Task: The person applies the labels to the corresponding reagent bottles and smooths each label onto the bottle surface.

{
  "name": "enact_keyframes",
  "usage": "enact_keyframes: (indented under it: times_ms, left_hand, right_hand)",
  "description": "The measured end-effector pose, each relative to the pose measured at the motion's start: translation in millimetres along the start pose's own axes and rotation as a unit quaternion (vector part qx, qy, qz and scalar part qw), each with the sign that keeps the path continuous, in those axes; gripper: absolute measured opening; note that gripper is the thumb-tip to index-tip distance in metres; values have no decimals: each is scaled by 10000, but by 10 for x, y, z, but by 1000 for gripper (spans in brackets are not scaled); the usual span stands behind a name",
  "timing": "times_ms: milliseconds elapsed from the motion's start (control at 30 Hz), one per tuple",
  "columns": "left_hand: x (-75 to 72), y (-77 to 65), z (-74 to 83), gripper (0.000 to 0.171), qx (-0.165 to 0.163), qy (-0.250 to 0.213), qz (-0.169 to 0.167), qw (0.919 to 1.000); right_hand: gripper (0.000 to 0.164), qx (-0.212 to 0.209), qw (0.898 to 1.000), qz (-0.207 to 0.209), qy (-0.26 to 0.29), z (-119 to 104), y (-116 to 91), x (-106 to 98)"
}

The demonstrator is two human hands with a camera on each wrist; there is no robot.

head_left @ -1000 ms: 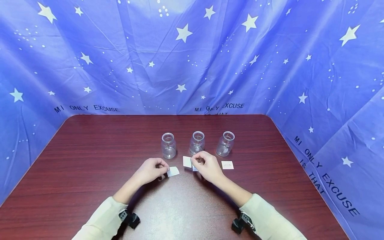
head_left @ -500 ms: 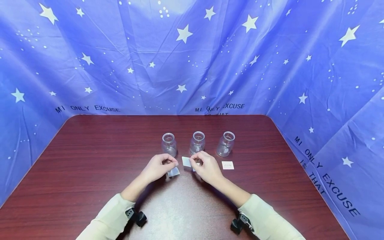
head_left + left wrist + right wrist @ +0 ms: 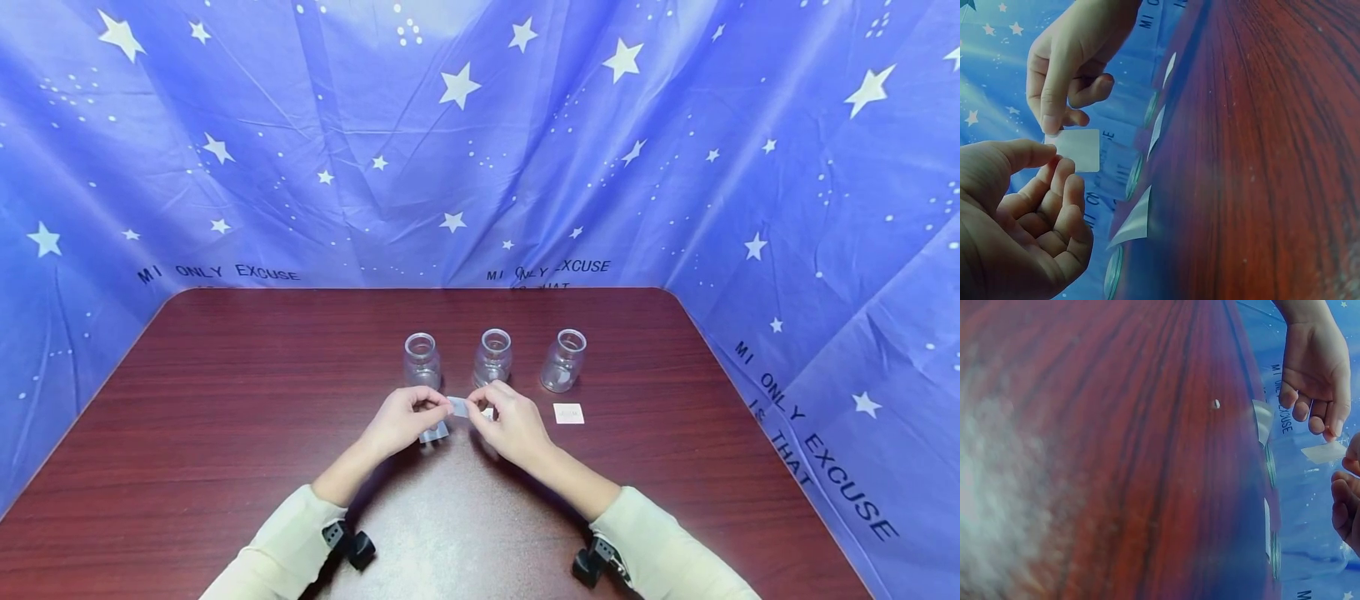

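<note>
My left hand and right hand meet in front of the jars in the head view. Thumb and forefinger of each pinch a small white square label with rounded corners, raised between them. Below the left fingertips a second white label rests on the table, its edges curling up in the left wrist view. A third label is mostly hidden behind the right fingers. Right of that hand lies another label, flat, with faint writing.
A left jar, a middle jar and a right jar, all clear glass and lidless, stand in a row behind the hands. The dark red wooden table reaches back to a blue starry curtain.
My left hand has moved right, leaving the label on the table, and now pinches the raised label's left edge. My right hand keeps its pinch on that label, which has tilted flatter.
</note>
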State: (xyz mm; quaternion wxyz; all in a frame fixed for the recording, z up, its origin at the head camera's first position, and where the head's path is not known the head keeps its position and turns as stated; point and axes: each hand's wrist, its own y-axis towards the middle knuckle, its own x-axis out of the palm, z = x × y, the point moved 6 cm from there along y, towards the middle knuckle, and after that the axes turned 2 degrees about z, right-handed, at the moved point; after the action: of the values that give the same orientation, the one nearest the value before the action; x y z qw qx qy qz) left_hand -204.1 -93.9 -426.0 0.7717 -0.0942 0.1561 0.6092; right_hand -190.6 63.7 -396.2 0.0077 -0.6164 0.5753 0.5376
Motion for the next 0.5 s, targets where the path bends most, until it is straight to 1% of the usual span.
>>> enact_keyframes:
  times_ms: [267,333,500]
  left_hand:
    - [-7,-1,-20,20,-162,166,72,9997]
    - [-10,-7,-15,21,-193,137,66,9997]
    - [-15,-23,-2,23,-317,-27,39,9995]
  right_hand:
    - [4,-398,9992,-16,-74,-82,-17,22]
    - [2,-540,9985,3,-76,-108,-17,20]
    - [5,-843,9963,41,-152,-149,-17,23]
